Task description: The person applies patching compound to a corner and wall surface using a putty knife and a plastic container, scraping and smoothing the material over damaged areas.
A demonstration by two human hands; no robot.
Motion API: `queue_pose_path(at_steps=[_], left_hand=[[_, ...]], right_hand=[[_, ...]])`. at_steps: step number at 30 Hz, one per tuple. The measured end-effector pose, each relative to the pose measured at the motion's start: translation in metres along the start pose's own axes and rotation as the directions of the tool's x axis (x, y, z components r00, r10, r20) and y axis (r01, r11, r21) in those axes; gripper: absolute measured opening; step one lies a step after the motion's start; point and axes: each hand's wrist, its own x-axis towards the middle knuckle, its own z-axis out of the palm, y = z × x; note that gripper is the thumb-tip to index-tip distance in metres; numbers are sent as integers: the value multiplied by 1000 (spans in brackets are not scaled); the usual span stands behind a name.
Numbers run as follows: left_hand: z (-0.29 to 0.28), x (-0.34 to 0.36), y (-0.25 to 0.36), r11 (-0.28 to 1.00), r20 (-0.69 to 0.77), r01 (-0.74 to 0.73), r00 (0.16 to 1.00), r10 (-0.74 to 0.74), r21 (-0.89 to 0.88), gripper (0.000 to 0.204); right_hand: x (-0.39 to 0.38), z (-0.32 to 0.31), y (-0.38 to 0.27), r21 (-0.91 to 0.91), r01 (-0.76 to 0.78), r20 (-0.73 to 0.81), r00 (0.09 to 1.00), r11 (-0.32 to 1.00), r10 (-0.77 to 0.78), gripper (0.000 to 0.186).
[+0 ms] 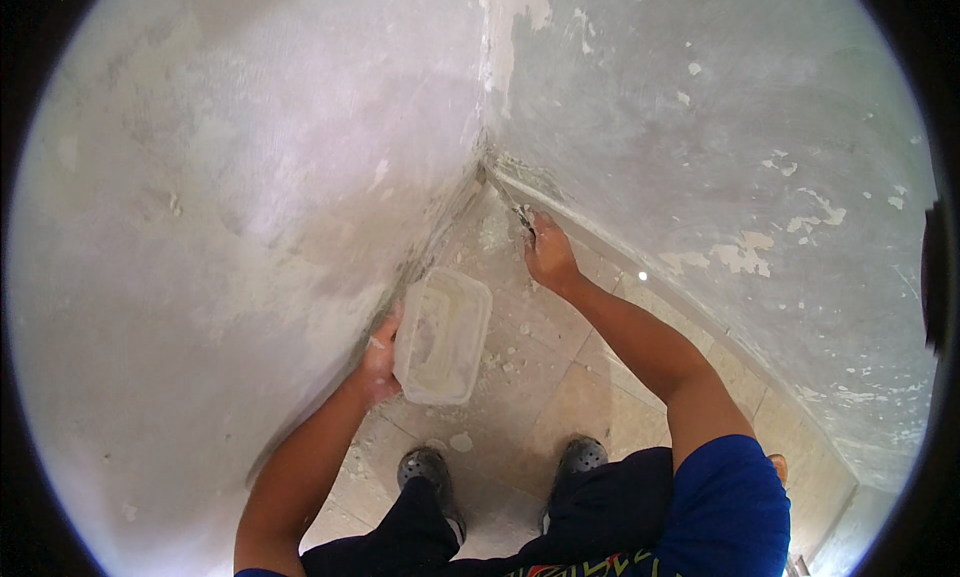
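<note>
My left hand (379,362) grips the side of a clear rectangular plastic tub (403,349), tilted so that its open top shows. A pale film coats the inside of the tub. My right hand (552,253) is closed round the dark handle of a putty knife (524,217). The thin blade reaches toward the bottom of the corner (486,163), where the two walls meet the floor; its tip is too small to make out clearly. Whitish smears mark the fingers of both hands.
Patchy grey plaster covers the left wall (230,207) and the right wall (720,127), which has flaked spots. A low skirting (650,292) runs along the right wall. Pale crumbs lie on the tiled floor (570,402). My feet stand in dark clogs (428,467).
</note>
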Motion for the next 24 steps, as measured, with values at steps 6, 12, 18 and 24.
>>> queue_pose_path(at_steps=[6, 12, 18, 24], left_hand=[[6, 2, 2, 1000, -70, 12, 997, -13, -6, 75], [6, 2, 2, 1000, -65, 8, 998, -9, -22, 71], [15, 3, 5, 999, -79, 31, 996, -29, 29, 77], [9, 2, 5, 999, -56, 16, 998, -14, 40, 78]], right_hand=[[3, -7, -6, 3, -36, 3, 999, 999, 36, 47], [-4, -7, -2, 35, 20, -62, 998, 999, -18, 48], [-5, -7, -1, 6, 59, -29, 998, 998, -58, 45], [6, -12, -6, -18, 8, -43, 999, 1000, -9, 42]])
